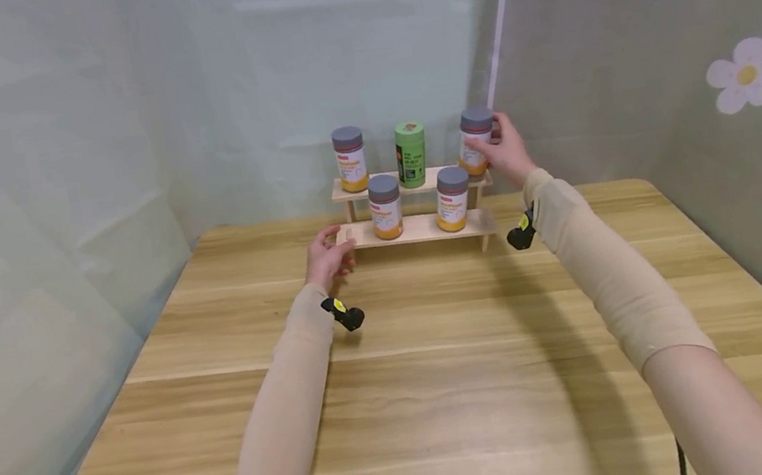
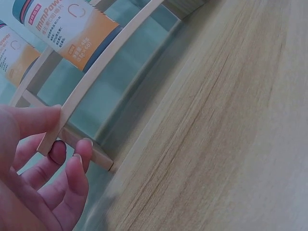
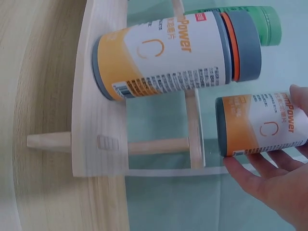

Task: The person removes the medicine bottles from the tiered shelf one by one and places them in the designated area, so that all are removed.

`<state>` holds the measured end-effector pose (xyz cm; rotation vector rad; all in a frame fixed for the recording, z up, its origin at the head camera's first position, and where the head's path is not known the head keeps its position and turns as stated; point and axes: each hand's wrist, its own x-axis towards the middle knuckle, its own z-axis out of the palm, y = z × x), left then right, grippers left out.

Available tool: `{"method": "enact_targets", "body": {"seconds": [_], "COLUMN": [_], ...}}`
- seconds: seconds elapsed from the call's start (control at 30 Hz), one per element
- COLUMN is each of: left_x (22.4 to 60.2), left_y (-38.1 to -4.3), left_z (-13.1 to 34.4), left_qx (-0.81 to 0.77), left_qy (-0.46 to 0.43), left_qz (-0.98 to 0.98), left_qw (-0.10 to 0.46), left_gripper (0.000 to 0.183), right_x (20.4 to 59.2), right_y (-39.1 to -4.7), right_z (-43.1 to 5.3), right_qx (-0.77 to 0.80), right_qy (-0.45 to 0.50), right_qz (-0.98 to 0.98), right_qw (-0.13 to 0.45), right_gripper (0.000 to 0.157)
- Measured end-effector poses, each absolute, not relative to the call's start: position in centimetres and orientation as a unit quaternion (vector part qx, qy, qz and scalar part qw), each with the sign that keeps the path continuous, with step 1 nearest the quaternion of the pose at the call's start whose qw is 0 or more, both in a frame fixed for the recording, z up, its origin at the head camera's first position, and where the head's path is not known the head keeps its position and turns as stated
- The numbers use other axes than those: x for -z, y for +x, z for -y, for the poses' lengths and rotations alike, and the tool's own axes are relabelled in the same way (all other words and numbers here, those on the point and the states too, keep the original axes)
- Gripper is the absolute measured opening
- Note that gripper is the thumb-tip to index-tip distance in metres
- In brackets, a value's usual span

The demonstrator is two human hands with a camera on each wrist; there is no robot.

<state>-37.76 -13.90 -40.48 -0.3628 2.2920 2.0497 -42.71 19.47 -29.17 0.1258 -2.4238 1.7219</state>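
Note:
A two-tier wooden rack stands at the back of the table. My left hand pinches the left end of its lower board, thumb on top and fingers curled underneath in the left wrist view. At the upper tier's right end, my right hand grips a grey-capped supplement bottle with a white and orange label. A narrow gap shows between that bottle's base and the upper board in the right wrist view. Two matching bottles, one left and one right, stand upright on the lower tier.
On the upper tier stand another grey-capped bottle at the left and a green canister in the middle. Pale cloth hangs behind the wooden table. A black cable shows beside my right arm.

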Motion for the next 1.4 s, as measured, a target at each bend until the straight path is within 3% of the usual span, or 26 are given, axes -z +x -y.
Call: {"method": "enact_targets", "body": {"seconds": [0.53,1.4], "left_x": [40.7,40.8], "left_y": [-37.9,-37.8], "left_z": [13.9,14.5], "left_qx": [-0.659,-0.662], "left_qy": [-0.111,-0.112], "left_qz": [-0.744,-0.741], "left_qw": [0.014,0.027], "left_gripper": [0.054,0.055], "right_x": [29.7,32.1], "right_y": [-42.1,-39.9], "right_z": [-22.6,-26.5], "right_qx": [-0.592,-0.571], "right_qy": [0.018,-0.024], "right_qz": [0.801,0.816], "right_qw": [0.091,0.087], "right_gripper": [0.062,0.068]}}
